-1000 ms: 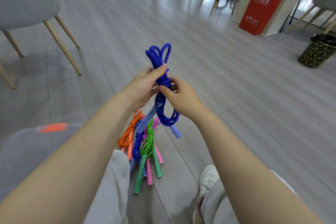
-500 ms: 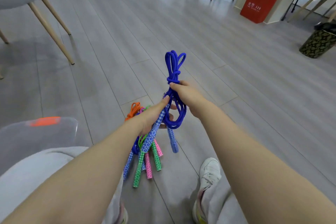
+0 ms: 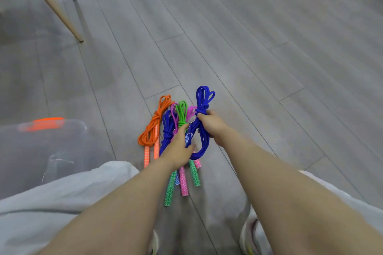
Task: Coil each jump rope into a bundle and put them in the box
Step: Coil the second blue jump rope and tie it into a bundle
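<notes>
While the right hand (image 3: 209,125) grips the knotted blue jump rope (image 3: 202,122) at its waist, probably to keep the coils from springing loose, the left hand (image 3: 179,147) pinches its patterned handle (image 3: 188,137). It hangs just above 4 bundles (image 3: 165,126) on the floor, lower than half a second ago; the clear box (image 3: 47,151) sits left.

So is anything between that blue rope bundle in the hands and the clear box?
Nothing visible blocks it. The blue rope bundle is lifted above the floor; the clear box sits to the left, past the orange bundle.
</notes>
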Demonstrator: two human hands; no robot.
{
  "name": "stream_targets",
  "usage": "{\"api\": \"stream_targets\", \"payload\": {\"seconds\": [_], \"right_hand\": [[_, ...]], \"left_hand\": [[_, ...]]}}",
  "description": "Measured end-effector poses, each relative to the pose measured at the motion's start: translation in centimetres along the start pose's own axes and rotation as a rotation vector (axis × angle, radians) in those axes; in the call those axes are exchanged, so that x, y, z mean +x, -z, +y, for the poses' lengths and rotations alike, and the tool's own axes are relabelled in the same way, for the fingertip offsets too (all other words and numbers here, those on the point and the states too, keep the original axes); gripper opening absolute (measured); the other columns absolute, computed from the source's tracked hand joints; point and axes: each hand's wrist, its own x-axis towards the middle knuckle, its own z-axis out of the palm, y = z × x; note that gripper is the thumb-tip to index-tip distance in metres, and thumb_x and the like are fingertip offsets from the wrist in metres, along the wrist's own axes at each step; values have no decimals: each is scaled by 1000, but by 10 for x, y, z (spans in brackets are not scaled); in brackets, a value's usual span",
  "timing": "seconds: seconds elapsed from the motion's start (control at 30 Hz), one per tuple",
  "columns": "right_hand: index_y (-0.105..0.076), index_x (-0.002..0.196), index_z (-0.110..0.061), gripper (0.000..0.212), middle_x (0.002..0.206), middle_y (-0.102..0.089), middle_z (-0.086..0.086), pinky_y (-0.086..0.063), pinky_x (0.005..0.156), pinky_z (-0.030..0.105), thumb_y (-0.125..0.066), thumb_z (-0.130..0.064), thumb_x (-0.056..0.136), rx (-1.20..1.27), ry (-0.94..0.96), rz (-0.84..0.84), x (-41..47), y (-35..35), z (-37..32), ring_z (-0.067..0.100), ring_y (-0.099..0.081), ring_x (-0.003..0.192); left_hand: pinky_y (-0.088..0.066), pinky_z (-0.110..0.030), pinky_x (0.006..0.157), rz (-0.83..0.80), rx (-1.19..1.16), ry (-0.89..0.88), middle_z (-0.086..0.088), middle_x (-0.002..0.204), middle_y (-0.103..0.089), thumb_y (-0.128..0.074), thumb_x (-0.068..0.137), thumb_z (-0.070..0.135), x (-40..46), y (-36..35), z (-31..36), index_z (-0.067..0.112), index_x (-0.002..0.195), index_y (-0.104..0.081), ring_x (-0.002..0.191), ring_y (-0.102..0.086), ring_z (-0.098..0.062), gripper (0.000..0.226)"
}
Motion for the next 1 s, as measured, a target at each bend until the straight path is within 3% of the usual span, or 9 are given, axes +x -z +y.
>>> {"api": "stream_targets", "payload": {"seconds": [0.07,0.13,0.2,0.27,0.3,0.37,0.47,0.67,1.0], "right_hand": [[-57,96,-13,11,86,-58,10,-42,61,29,-47,-16,97,-45,29,12,16,-13,4,19,-51,68],[-58,110,-8,21,94,-59,11,-45,72,32,-48,-18,95,-154,75,0,36,-29,10,21,-54,78],[-57,120,-10,33,97,-61,8,-46,83,35,-48,-22,91,-253,100,-48,51,-45,17,23,-56,88],[-52,130,-12,41,99,-63,5,-46,83,33,-49,-20,90,-321,104,-97,59,-57,23,23,-58,92],[-48,135,-11,45,104,-64,5,-46,83,33,-49,-16,91,-347,103,-124,61,-60,26,24,-59,96],[-42,142,-8,51,127,-60,8,-45,99,35,-49,-10,91,-368,100,-170,64,-66,33,23,-56,116],[-37,145,-6,55,146,-46,12,-34,111,32,-48,-5,92,-409,128,-214,66,-66,43,22,-44,134],[-36,148,-16,58,149,-44,7,-33,105,26,-47,-8,92,-590,121,-237,58,-49,63,23,-42,135],[-37,147,-19,57,146,-47,8,-36,102,29,-45,-12,91,-649,232,-118,41,-40,26,26,-45,132]], "left_hand": [[-44,-25,84,106,68,8,-8,129,-52,-54,92,14,13,-3,-20,25,147,-23,109,-58,-24,64],[-42,-36,97,194,130,30,-11,136,-45,-53,93,15,25,-5,-38,23,148,-24,122,-48,-28,63],[-44,-42,97,256,128,67,-12,134,-47,-53,93,16,33,-7,-52,22,147,-26,120,-49,-30,61],[-44,-45,96,288,95,111,-13,133,-49,-54,92,16,42,-7,-68,22,146,-29,119,-50,-32,60],[-44,-47,97,294,81,131,-14,133,-50,-55,91,18,46,-6,-75,23,145,-30,119,-51,-34,59],[-45,-48,95,313,86,167,-16,129,-51,-54,91,20,50,-6,-83,25,145,-32,116,-52,-37,58],[-38,-48,100,364,363,268,-14,131,-43,-49,96,32,52,-7,-81,24,150,-23,121,-45,-36,61],[-19,-47,112,72,696,361,-13,150,-24,-29,99,49,57,-5,-89,21,150,-21,137,-23,-31,58],[-37,-44,104,-23,752,356,-15,135,-50,-39,91,41,73,78,-43,19,131,-52,125,-45,-37,47]]}}
